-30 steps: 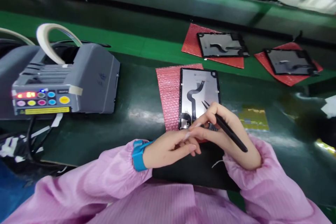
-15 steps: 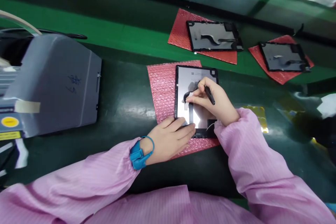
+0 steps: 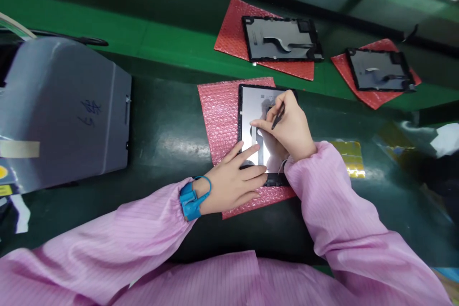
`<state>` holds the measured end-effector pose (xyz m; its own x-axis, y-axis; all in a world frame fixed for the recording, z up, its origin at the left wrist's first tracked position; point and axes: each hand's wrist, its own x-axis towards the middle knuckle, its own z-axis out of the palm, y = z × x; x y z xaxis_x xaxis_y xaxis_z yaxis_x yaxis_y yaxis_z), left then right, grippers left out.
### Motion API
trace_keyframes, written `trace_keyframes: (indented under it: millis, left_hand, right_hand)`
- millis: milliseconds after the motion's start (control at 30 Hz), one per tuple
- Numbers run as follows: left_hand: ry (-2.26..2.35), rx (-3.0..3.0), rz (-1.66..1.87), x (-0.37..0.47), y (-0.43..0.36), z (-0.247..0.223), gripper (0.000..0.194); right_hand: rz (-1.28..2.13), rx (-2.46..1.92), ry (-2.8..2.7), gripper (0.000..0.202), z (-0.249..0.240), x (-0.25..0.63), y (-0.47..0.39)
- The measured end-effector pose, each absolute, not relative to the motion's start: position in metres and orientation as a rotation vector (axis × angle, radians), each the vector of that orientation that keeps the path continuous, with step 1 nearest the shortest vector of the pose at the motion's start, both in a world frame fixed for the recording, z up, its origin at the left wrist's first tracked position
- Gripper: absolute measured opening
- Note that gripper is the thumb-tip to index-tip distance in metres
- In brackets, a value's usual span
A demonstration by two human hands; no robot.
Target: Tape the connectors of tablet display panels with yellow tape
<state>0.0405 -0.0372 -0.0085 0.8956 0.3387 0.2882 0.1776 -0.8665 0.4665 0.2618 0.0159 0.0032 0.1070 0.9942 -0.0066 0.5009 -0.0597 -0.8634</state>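
Note:
A tablet-like screen panel (image 3: 250, 103) with a silver back and black frame lies on a pink bubble-wrap sheet (image 3: 218, 119). My left hand (image 3: 233, 184) rests flat across its lower left part, fingers spread. Over the panel's upper middle, my right hand (image 3: 294, 126) is closed around a slim black tool (image 3: 278, 115), whose kind I cannot make out. The right thumb and fingertips touch near the top of a narrow white strip (image 3: 254, 139) on the silver back. The tool's tip is hidden behind the hand.
Two similar panels, one in the back middle (image 3: 258, 40) and one at right (image 3: 362, 74), lie on red bubble wrap. A grey machine housing (image 3: 96, 119) stands at left. Yellow film pieces (image 3: 347, 155) lie right of my sleeve.
My left fingers have spread and shifted slightly up the panel. My right hand has turned, and the white piece at its fingertips now shows as a strip along the panel. The view shifted slightly.

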Motion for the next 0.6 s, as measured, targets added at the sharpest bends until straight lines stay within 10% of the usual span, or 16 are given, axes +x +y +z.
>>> trace_keyframes:
  millis: [233,600]
  left_hand:
    - [0.428,2.729,0.430,0.036,-0.037,-0.013,0.063]
    - [0.719,2.800,0.543,0.047,-0.040,-0.023,0.055]
  right_hand:
    - [0.282,-1.805,-1.817,0.024,0.007,0.339,0.082]
    - [-0.045,-2.184,-2.470,0.036,0.016,0.341,0.182]
